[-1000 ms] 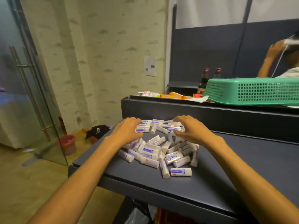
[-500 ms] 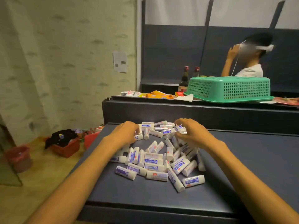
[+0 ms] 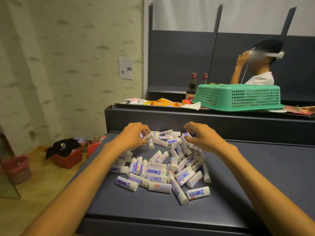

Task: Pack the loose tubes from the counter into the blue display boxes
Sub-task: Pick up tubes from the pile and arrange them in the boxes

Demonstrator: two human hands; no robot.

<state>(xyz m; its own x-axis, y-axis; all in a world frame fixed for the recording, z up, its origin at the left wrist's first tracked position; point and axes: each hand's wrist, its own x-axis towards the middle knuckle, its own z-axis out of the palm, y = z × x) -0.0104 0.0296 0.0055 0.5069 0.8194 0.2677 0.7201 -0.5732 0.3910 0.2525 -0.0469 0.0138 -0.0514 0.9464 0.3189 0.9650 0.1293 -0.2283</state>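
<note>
Both hands were curled over the pile's far end: left hand [image 3: 132,135] pinched a tube [image 3: 148,135]; right hand [image 3: 201,135] probably pinched another tube [image 3: 185,134].

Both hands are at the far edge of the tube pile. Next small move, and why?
Probably lift the two pinched tubes clear. The left hand pinches one tube, the right hand another, with the pile loose on the counter. No blue box is in view, so finding one likely follows.

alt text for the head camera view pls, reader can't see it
Two bare hands, left hand and right hand, each pinch a tube at the far edge of a pile of white tubes on a dark counter; a green basket sits behind.
</note>
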